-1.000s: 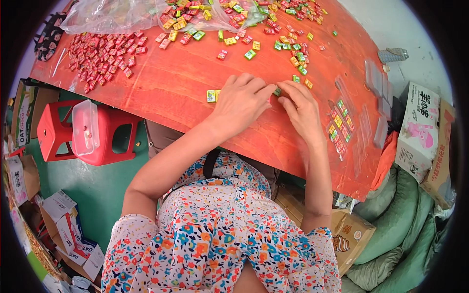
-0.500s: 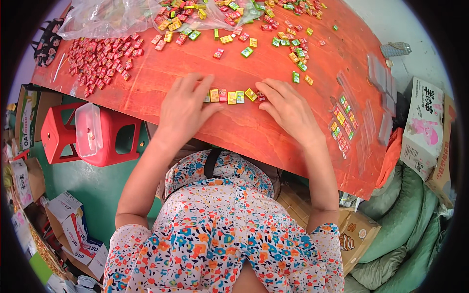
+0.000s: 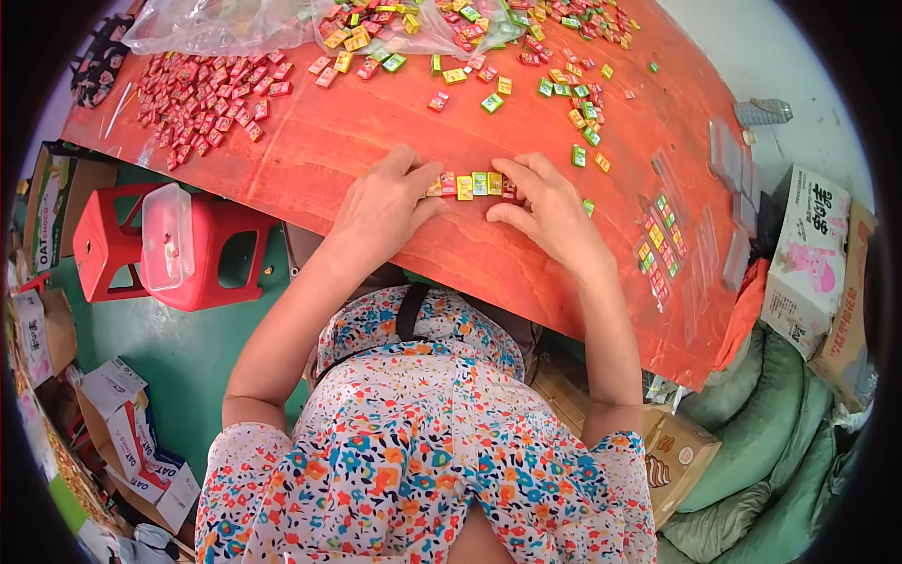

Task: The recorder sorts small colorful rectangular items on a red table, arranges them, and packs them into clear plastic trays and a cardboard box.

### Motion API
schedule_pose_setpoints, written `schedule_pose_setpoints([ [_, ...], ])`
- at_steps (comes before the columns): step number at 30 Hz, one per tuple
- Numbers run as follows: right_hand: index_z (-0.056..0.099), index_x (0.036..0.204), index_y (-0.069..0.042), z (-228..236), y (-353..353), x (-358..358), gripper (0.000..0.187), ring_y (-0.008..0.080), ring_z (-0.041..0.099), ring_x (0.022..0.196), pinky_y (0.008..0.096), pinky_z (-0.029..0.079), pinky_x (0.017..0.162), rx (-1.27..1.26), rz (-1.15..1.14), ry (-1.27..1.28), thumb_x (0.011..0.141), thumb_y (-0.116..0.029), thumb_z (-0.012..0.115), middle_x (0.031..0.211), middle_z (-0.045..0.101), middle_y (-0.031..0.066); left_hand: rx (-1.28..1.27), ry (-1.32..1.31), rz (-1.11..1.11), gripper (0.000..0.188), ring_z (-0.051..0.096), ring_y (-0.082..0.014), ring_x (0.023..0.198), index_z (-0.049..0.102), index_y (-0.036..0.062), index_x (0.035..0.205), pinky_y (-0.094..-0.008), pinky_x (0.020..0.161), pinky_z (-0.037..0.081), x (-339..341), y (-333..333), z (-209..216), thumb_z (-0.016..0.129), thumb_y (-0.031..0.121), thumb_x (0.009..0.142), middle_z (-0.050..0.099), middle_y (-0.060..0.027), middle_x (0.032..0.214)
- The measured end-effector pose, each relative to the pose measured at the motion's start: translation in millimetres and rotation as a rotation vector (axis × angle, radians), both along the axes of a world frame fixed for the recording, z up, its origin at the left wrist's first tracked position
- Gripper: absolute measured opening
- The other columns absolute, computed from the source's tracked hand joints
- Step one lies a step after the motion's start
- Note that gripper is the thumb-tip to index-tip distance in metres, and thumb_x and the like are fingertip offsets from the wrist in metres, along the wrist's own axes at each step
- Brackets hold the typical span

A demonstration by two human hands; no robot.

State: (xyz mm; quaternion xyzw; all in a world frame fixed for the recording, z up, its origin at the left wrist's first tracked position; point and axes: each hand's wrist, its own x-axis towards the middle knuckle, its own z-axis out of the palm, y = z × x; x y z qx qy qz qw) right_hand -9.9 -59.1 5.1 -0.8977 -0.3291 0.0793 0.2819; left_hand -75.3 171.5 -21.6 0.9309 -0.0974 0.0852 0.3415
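Note:
On the red table, a short row of small boxes in red, yellow and green stands between my two hands. My left hand closes on the row's left end, thumb toward the near side and fingers toward the far side. At the opposite end, my right hand grips in the same way, its bent fingers and thumb around a dark red box. The end boxes are partly hidden by my fingertips. A single green box lies just beside my right hand.
Far left lies a pile of red boxes; mixed boxes spread near a clear plastic bag. Filled clear packs and flat plastic cases are at the right. Red stools and cartons stand around the table.
My hands have moved closer together and closed on the row's ends. The boxes between them, loosely spaced and partly tilted before, now stand closer and straighter.

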Motion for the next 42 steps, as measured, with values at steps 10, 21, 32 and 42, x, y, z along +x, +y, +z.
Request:
schedule_pose_setpoints([
  [10,0.066,0.109,-0.013,-20.5,3.5,-13.3,0.03,0.0265,0.064,0.094,0.0403,0.054,0.07,-0.033,-0.06,-0.298,0.084,-0.028,0.072,0.104,0.059,0.0055,0.083,-0.084,-0.014,0.028,0.065,-0.0286,0.078,0.07,0.0043,0.103,-0.04,0.065,0.053,10.0,-20.6,2.7,0.078,0.018,0.08,0.06,-0.0099,0.09],
  [21,0.069,0.103,-0.012,15.6,-141.9,-10.1,0.03,0.0252,0.066,0.085,0.0388,0.053,0.066,-0.014,-0.511,-0.458,0.08,-0.029,0.077,0.098,0.062,0.0053,-0.017,-0.297,-0.405,0.027,0.066,-0.0269,0.08,0.072,0.0091,0.102,-0.0391,0.066,0.054,104.2,-169.6,23.5,0.077,0.022,0.079,0.061,-0.0086,0.092],
  [32,0.072,0.109,-0.015,-2.6,-243.8,57.7,0.035,0.0258,0.067,0.088,0.042,0.052,0.075,-0.157,-0.861,-0.277,0.084,-0.039,0.072,0.101,0.065,0.0068,0.037,-0.203,-0.792,0.036,0.064,-0.0317,0.094,0.073,0.005,0.108,-0.0426,0.081,0.052,240.2,-290.6,12.8,0.076,0.03,0.082,0.063,-0.013,0.101],
  [42,0.071,0.111,-0.012,-15.8,-258.5,49.9,0.037,0.0293,0.066,0.097,0.0431,0.052,0.083,-0.085,-0.888,-0.273,0.084,-0.036,0.073,0.106,0.066,0.0078,0.005,-0.189,-0.81,0.045,0.062,-0.0333,0.109,0.068,0.0032,0.117,-0.0433,0.092,0.051,245.1,-274.2,-8.4,0.069,0.038,0.087,0.065,-0.0157,0.12],
])
